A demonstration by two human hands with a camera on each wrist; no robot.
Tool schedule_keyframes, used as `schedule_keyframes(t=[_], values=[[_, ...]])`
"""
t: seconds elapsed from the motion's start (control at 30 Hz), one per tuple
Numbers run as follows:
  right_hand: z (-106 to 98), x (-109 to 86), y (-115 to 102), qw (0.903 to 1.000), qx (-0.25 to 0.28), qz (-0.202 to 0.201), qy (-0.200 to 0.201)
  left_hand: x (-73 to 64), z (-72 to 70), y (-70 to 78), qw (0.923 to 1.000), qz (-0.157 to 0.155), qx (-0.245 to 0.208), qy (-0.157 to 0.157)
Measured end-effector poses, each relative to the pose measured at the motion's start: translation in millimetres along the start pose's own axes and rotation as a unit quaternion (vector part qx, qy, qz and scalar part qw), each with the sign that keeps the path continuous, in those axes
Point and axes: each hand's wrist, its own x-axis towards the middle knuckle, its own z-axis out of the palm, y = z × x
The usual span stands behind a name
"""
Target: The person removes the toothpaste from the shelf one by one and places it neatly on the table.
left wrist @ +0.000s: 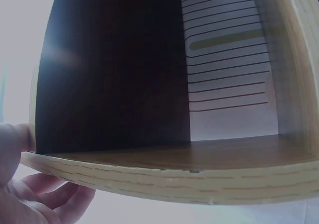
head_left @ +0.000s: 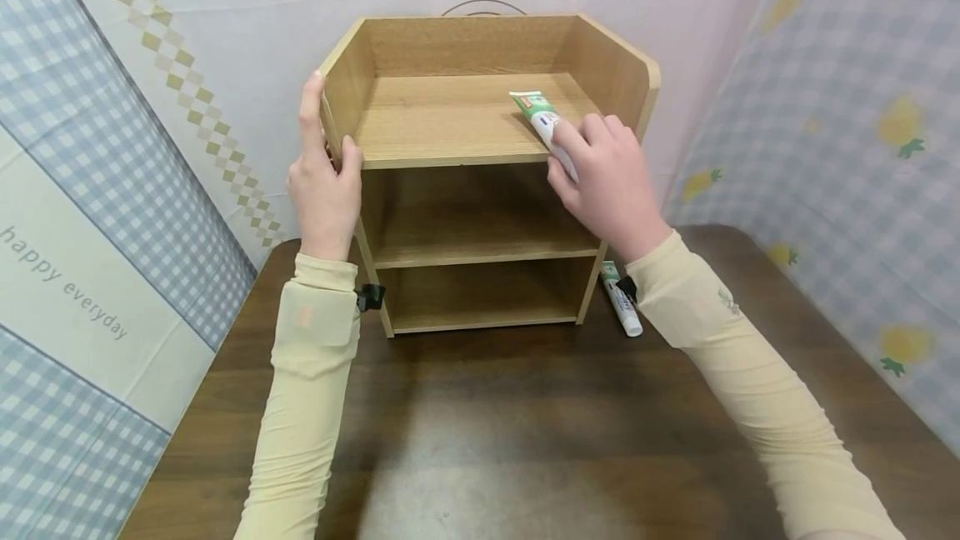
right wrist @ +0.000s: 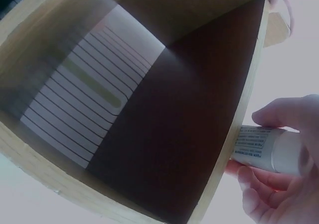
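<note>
A wooden desktop shelf (head_left: 461, 119) stands on the dark table, with an open top tray and two compartments below. My left hand (head_left: 324, 194) grips the front of its left side panel, thumb inside and fingers outside. In the left wrist view, the left hand (left wrist: 30, 194) shows at the board's corner. My right hand (head_left: 606, 173) pinches a green and white toothpaste tube (head_left: 542, 117) over the front right of the top tray, its flat green end pointing away. The right wrist view shows the white cap end of the tube (right wrist: 256, 147) between thumb and fingers.
A second toothpaste tube (head_left: 621, 302) lies on the table (head_left: 480, 423) by the shelf's lower right side. Patterned cloth (head_left: 847, 132) hangs behind and at both sides. Through the shelf's open back, the wrist views show a striped cloth (left wrist: 229, 84).
</note>
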Motion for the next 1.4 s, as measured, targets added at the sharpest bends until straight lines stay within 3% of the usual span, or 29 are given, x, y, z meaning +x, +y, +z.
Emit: schedule_keyframes(t=[0.47, 0.63, 0.87, 1.17, 1.4], values=[[4, -18.1, -7, 0.9968, -0.037, -0.034, 0.062, -1.3, 1.2, -1.3, 1.0, -0.006, -0.004, -0.003], [3, -27.0, -9, 0.9965, -0.006, -0.029, 0.078, -1.5, 1.3, -0.9, 1.0, 0.001, -0.003, 0.002], [-6, -47.4, -9, 0.9974, 0.01, -0.015, 0.069, -2.2, 2.1, -0.3, 1.0, 0.002, 0.0, 0.005], [-16, -74.3, -8, 0.9909, 0.097, 0.023, 0.09, -4.5, 2.2, 1.1, 1.0, -0.009, -0.001, -0.004], [-26, -87.7, -6, 0.9908, 0.098, 0.039, 0.084, -3.5, 2.7, 4.3, 1.0, -0.009, 0.002, -0.002]])
